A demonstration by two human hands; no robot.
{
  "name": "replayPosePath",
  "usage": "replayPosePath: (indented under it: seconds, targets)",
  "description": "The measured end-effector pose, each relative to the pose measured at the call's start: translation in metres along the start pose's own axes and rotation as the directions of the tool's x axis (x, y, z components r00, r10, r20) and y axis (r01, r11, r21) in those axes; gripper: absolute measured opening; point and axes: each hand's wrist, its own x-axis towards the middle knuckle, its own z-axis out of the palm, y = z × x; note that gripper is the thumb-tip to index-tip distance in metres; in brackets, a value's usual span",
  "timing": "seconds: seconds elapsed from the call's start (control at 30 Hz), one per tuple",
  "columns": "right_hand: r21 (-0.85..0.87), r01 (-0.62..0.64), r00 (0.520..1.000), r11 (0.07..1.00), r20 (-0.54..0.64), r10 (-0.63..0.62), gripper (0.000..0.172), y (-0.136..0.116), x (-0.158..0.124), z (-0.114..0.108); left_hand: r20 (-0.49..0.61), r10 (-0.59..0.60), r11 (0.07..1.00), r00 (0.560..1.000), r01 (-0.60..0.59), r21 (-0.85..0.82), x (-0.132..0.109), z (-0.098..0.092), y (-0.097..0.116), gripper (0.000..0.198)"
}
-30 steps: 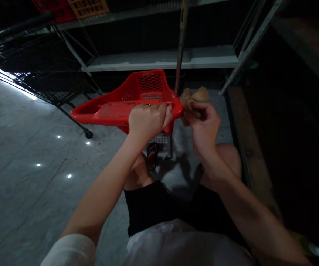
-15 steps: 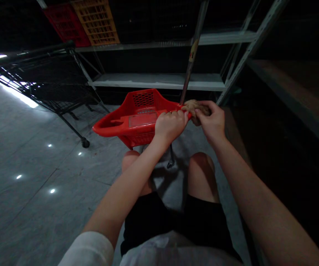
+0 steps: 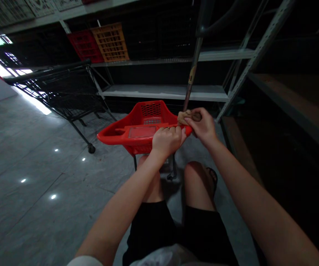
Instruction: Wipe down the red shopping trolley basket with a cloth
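Observation:
A small red plastic shopping cart [image 3: 139, 135] stands in front of my knees, with a flat panel across its near side. My left hand [image 3: 168, 140] is closed around its near rim, right of that panel. In my right hand [image 3: 204, 125] is a crumpled brown cloth [image 3: 185, 117], pinched between thumb and fingers. The cloth lies against the cart's right corner, just beyond my left hand. Part of it is hidden behind my right fingers. A metal pole [image 3: 192, 74] rises just behind that corner.
A dark wire shopping cart [image 3: 65, 88] stands at the left. Behind is a metal shelf rack [image 3: 165, 92] holding a red crate [image 3: 85, 46], a yellow crate [image 3: 111, 42] and dark crates. At the right runs a low dark ledge [image 3: 292, 107]. Grey tiled floor [image 3: 37, 166] spreads left.
The camera view has tilted up, so more shelving shows. My right hand and the cloth have shifted left along the cart's corner, closer to my left hand, which keeps its grip.

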Motion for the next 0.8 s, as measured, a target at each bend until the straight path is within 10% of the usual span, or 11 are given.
replayPosePath:
  seconds: [0.2, 0.53, 0.8]
  targets:
    - [-0.029, 0.057, 0.987, 0.998, -0.152, -0.061, 0.03, -0.014, 0.017, 0.015, -0.022, 0.007, 1.0, 1.0, -0.008, -0.021, -0.002, 0.0, 0.002, 0.045]
    - [-0.098, 0.336, 0.87, 0.937, -0.348, -0.348, 0.026, -0.114, 0.086, -0.01, -0.068, 0.029, 0.999, 0.997, -0.028, 0.018, -0.008, -0.001, 0.006, 0.041]
    - [-0.038, 0.121, 0.96, 0.992, -0.248, -0.127, 0.028, -0.044, 0.022, 0.018, -0.069, 0.031, 0.999, 0.997, -0.029, 0.029, -0.006, 0.001, 0.007, 0.04]
